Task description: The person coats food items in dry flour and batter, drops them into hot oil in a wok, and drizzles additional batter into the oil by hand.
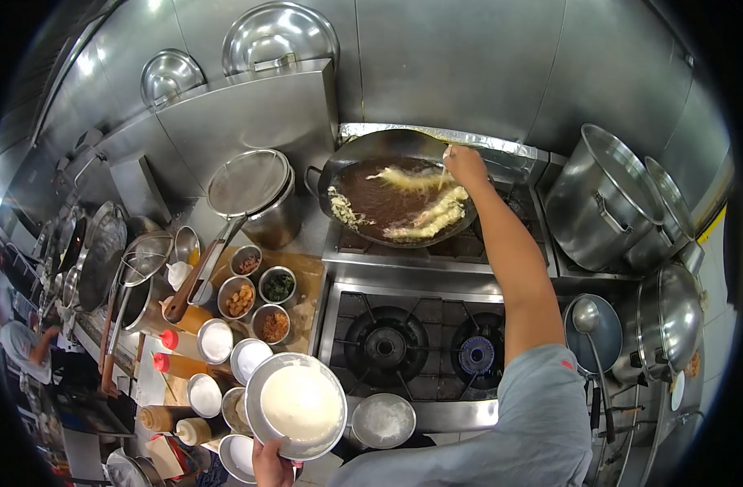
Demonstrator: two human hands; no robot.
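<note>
My left hand [272, 464] grips the rim of a metal bowl [255, 406] that holds pale, creamy batter [302, 403]. Over the right side of a large black wok [375, 144], my right hand [466, 165] is closed around a thin light-coloured utensil, mostly hidden, that points down at the oil. Dark oil [363, 195] fills the wok. Long battered pieces float in it: one [412, 180] near the utensil and another [436, 217] at the lower right. Loose batter bits [345, 208] lie along the wok's left side.
Small bowls of ingredients [239, 298] and sauce bottles [177, 365] stand on the left. A strainer [248, 183] rests on a pot. Below the wok, one burner [477, 355] shows a blue flame. Large pots [603, 203] stand right. A person [23, 349] is at far left.
</note>
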